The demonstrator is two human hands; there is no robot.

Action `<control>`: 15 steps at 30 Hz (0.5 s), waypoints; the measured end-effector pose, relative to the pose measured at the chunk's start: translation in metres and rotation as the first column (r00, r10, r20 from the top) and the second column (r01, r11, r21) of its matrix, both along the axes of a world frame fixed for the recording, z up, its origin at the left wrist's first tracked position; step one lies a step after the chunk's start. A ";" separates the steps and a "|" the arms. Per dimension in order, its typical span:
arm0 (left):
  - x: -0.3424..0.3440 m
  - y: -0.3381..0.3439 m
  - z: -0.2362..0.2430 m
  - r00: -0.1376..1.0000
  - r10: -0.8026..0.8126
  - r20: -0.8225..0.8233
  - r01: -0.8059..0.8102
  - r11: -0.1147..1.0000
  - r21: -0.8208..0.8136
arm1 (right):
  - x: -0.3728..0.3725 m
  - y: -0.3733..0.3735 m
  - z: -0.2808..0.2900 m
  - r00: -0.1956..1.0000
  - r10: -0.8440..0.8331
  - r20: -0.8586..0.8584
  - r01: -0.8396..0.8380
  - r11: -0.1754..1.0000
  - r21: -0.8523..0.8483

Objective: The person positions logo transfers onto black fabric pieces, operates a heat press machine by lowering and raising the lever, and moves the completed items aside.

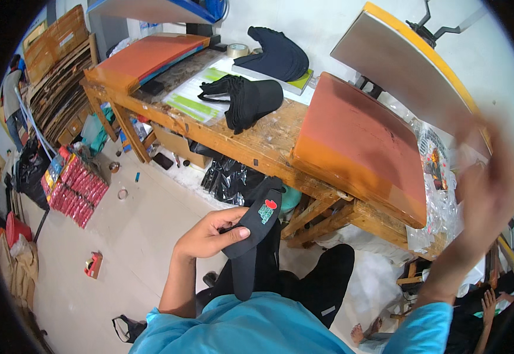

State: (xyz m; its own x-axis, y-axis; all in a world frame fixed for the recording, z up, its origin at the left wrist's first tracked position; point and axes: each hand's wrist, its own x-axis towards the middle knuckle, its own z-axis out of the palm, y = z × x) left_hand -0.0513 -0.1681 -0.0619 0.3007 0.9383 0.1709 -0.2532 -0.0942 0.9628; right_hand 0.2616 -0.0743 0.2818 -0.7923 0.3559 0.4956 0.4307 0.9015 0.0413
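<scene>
Before the wooden workbench (210, 135), the left hand (213, 236) pinches a black visor (248, 236), thumb over its lower end, fingers beneath; a red-and-green print (266, 211) faces up and a strap end hangs down. It should be light, its broad panel springy, its strap limp, and hardly fragile; the plain ends look the best hold, since the print might scuff. The right hand (488, 183) is raised by the workbench's right end, too blurred to tell whether it is spread or holding anything. A rust-orange padded platen (357, 147) covers that end; at the workbench's middle lie stacked black visors (257, 101), then curved black pieces (277, 56) toward its back.
</scene>
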 end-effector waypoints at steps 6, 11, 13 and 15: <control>0.000 -0.001 -0.006 0.990 -0.106 -0.096 0.102 0.993 -0.054 | -0.018 -0.022 -0.287 0.972 -0.184 -0.149 -0.101 0.244 -0.964; 0.013 -0.002 -0.011 0.950 -0.216 -0.227 0.200 0.976 -0.091 | -0.050 -0.017 -0.347 0.608 -0.656 -0.447 -0.762 -0.323 -0.561; 0.021 -0.002 -0.012 0.947 -0.237 -0.217 0.205 0.966 -0.158 | -0.050 -0.021 -0.359 0.505 -0.711 -0.490 -0.790 -0.151 -0.595; 0.027 -0.003 -0.018 0.938 -0.223 -0.267 0.199 0.973 -0.114 | -0.042 -0.024 -0.366 0.496 -0.741 -0.453 -0.781 -0.153 -0.605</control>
